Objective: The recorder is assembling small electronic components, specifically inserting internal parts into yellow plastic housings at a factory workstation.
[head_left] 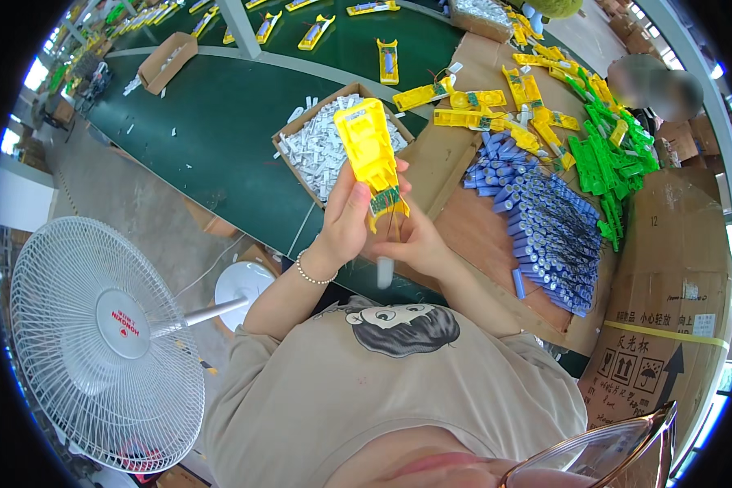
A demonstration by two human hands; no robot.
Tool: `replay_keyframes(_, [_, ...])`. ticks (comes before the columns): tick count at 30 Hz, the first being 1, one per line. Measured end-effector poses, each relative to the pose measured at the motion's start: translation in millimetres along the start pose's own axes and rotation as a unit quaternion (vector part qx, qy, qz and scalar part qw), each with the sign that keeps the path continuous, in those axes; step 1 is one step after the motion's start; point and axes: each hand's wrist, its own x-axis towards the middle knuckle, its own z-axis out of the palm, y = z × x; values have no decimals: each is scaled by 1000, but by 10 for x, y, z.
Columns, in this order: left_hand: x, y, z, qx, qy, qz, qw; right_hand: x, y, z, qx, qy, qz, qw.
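Observation:
My left hand [346, 221] is wrapped round a yellow plastic housing [370, 146], held up in front of my chest. Its hollow side faces me. Near its lower end sits a small green circuit board [385, 200] with thin wires running down from it. My right hand [419, 246] is closed just below that end, its fingertips pinched at the wires. A whitish, blurred plastic piece [385, 273] hangs from those fingertips. Behind the housing stands an open carton [283, 154] full of small white plastic parts [321, 159].
Right of my hands, many blue cylindrical cells [545, 244] with dark wires lie on cardboard [472, 236]. Beyond them are yellow housings [468, 119] and green plastic parts [614, 159]. A large carton [667, 268] stands at right, a white fan [110, 342] at left. More housings lie on the green table [220, 106].

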Motion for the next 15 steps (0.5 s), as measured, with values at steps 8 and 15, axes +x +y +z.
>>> replay_keyframes(8, [-30,14,-293,256,56,61,963,-146,-289,-275,118,-62,323,937])
replay_keyframes(15, [-21,-221,-216,271,153,104,945,-104,-428,-58,51,-52,349,934])
